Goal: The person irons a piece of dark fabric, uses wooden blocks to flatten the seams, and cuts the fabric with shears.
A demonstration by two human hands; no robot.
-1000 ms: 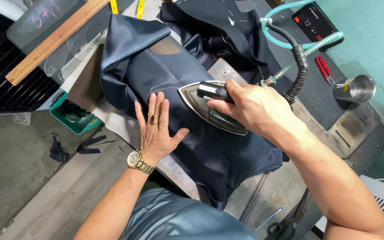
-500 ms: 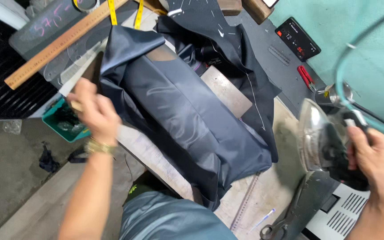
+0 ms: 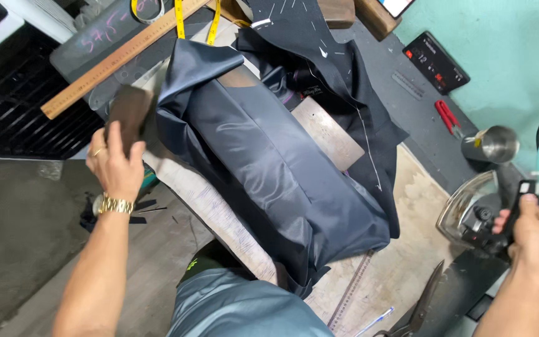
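Iron [image 3: 478, 215] is at the far right of the table [image 3: 407, 274], stood up on its back end on a dark rest, w/ the shiny soleplate facing left toward the cloth. Its long axis runs steeply up, tip at the top, approx. toward the far right. The soleplate looks silver and reflective, the body and handle are black, and a dark hose w/ a teal line goes up at the right edge.

The right hand [image 3: 534, 231] is wrapped around the black handle; fingers closed tight on it, thumb on top.

The left hand [image 3: 115, 167] is at the left side of the table. Its fingers are curled around a dark brown wooden block [image 3: 129, 112], holding it by the near end; the block stands just beside the left edge of the cloth. A gold watch [image 3: 115, 205] is on the wrist.

Between both hands lies a dark blue satin garment [image 3: 263, 168], lining side up, long axis going from far left to near right, over a padded board. A wooden ruler [image 3: 113, 59] lies far left, a steel cup [image 3: 493, 143] far right, scissors [image 3: 422, 309] near the iron.
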